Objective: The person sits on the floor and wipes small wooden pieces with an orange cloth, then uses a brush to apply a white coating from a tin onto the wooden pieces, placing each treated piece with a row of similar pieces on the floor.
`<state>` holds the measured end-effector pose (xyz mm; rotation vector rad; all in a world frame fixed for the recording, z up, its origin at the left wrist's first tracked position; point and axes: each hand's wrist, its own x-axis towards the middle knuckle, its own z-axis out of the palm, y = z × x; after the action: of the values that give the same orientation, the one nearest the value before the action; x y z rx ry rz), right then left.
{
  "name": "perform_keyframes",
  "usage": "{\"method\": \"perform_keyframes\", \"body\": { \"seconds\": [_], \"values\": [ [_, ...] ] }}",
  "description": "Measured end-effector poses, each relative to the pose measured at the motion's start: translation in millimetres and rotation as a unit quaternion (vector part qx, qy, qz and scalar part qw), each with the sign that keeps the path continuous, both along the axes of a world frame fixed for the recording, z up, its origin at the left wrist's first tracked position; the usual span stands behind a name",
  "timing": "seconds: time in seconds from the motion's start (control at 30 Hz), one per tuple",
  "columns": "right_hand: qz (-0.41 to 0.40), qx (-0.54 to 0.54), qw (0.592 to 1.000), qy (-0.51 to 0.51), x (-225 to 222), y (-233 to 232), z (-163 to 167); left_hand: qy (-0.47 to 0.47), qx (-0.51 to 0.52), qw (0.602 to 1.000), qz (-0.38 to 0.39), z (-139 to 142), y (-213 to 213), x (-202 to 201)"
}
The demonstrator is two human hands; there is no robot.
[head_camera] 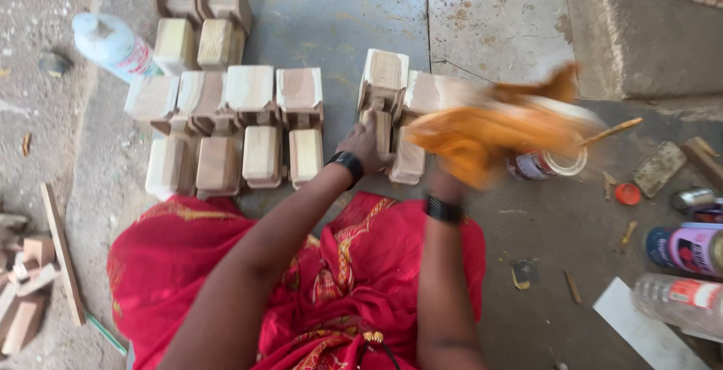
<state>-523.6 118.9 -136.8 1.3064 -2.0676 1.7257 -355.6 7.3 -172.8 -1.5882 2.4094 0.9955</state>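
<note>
head view: carved wooden blocks (pixel 248 125) crowd our floor (pixel 339 16), an open tin (pixel 553 163) near. our left hand (pixel 367 146) grips one wooden piece (pixel 382 95); our right hand (pixel 452 181) clutches an orange cloth (pixel 489 133) beside it.

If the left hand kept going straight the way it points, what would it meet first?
The left hand already rests on the near wooden block and points away from the body. Straight on, it would likely meet the taller pale block behind it, though depth is unclear.
</note>
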Motion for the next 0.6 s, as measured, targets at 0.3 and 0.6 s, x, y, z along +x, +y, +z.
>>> {"method": "perform_keyframes", "body": {
  "seconds": [0.3,0.6],
  "values": [
    [-0.028,0.229,0.966,0.113,-30.3,30.5,112.9,-0.042,-0.208,0.946,-0.244,-19.6,124.9,137.7],
    [0.137,0.443,0.828,0.315,27.8,-17.8,14.0,-0.046,-0.16,0.968,-0.189,-7.3,119.6,123.3]
  ]
}}
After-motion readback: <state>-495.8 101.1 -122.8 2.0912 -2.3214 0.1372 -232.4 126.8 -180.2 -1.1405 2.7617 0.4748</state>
